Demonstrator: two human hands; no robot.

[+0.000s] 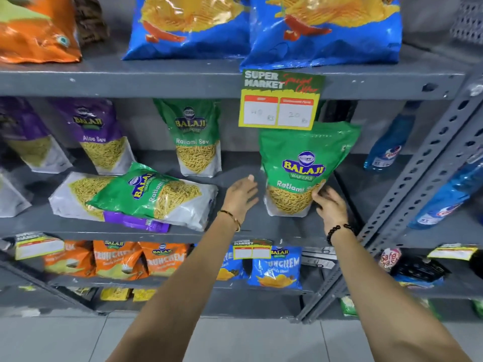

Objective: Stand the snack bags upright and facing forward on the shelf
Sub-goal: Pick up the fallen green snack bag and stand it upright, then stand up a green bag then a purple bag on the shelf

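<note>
On the middle shelf (pixel 287 231), the right hand (pixel 330 205) steadies an upright green snack bag (pixel 305 165) by its lower corner; the left hand (pixel 241 194) hovers open and empty. Two fallen bags (pixel 146 197) left of it remain to be stood up, so the task looks partly done.

Grey slotted-metal shelving (pixel 428 158) stands on a pale tiled floor (pixel 78 340).
</note>
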